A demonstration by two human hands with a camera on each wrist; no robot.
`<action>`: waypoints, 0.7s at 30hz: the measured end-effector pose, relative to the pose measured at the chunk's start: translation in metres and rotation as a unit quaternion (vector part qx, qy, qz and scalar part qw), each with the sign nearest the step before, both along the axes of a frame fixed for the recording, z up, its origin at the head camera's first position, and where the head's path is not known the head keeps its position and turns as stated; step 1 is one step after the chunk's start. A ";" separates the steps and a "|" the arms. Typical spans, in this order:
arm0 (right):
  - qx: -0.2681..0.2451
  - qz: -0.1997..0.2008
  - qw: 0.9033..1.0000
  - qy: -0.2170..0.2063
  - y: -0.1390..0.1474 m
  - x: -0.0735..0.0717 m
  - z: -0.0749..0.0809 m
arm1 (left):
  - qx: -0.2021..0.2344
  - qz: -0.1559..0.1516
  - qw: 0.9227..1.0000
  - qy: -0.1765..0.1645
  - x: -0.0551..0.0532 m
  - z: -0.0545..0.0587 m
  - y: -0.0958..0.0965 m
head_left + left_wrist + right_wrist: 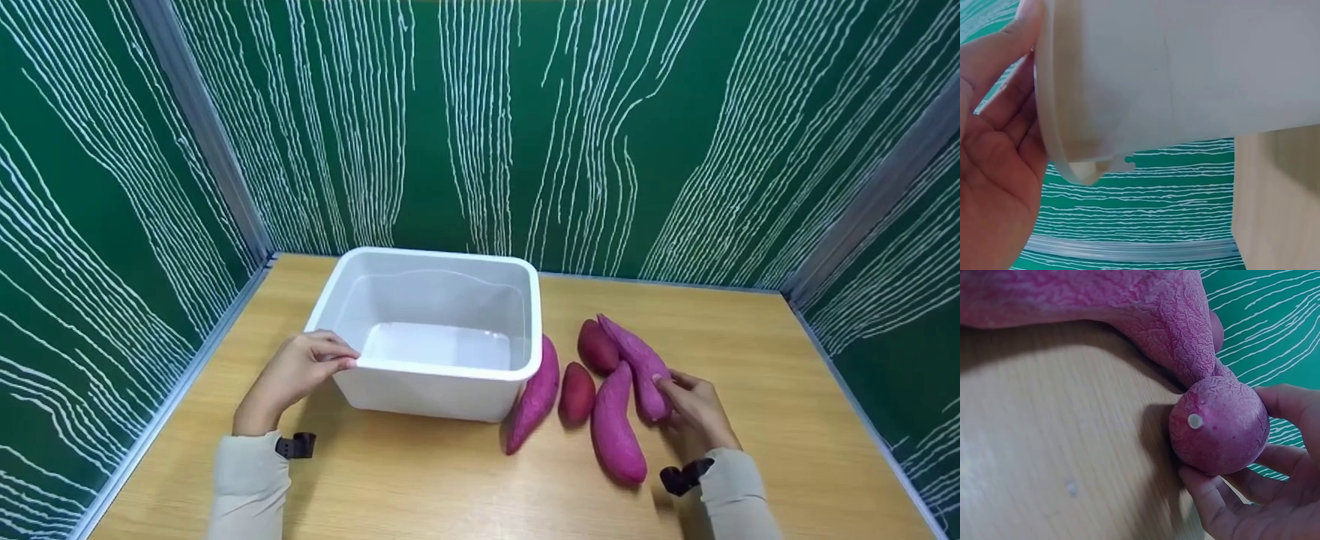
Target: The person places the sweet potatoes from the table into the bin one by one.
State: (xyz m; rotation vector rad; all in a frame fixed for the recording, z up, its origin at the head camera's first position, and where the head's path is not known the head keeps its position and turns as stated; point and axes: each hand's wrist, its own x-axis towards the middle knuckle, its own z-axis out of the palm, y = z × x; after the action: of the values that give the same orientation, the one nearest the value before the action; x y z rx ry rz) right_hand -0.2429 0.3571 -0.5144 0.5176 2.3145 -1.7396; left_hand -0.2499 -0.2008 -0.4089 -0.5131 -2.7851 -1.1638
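A white plastic bin point(427, 394) stands on the table, and my left hand point(300, 371) pinches its rim at the near left corner. In the left wrist view the thumb and fingers lie on either side of the bin's rim point(1045, 84). My right hand point(697, 409) grips the thick near end of a purple sweet potato point(636, 358), whose thin far end overlaps a dark red sweet potato point(597, 348). The right wrist view shows thumb and fingers around the rounded end of that purple sweet potato point(1221, 433), which has a pale spot.
Between the bin and my right hand lie a curved purple sweet potato point(615, 431), a small red one point(577, 395) and another purple one point(538, 394) close against the bin's right side. Green panels point(480, 150) with white lines surround the wooden table point(405, 480).
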 end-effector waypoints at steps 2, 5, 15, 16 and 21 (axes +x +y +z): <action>-0.016 -0.004 1.000 -0.001 0.000 0.000 0.000 | -0.013 0.007 1.000 -0.003 0.002 0.003 0.002; -0.021 0.000 1.000 0.006 0.001 0.000 0.001 | -0.037 0.018 0.999 0.000 0.004 0.008 0.007; 0.000 0.009 1.000 0.011 0.004 -0.002 0.000 | -0.042 0.050 0.997 -0.039 0.003 0.012 0.011; 0.004 0.010 1.000 0.012 0.004 -0.002 -0.001 | -0.037 0.054 0.997 -0.047 0.002 0.011 0.010; 0.014 0.007 1.000 0.018 0.002 0.000 -0.004 | -0.025 0.057 0.997 -0.045 0.000 0.009 0.008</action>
State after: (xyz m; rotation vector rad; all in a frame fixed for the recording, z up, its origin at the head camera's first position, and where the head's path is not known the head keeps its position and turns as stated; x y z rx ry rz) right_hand -0.2434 0.3595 -0.5189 0.4760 2.3654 -1.7261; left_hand -0.2497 -0.1931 -0.3999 -0.3067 -2.8835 -1.1229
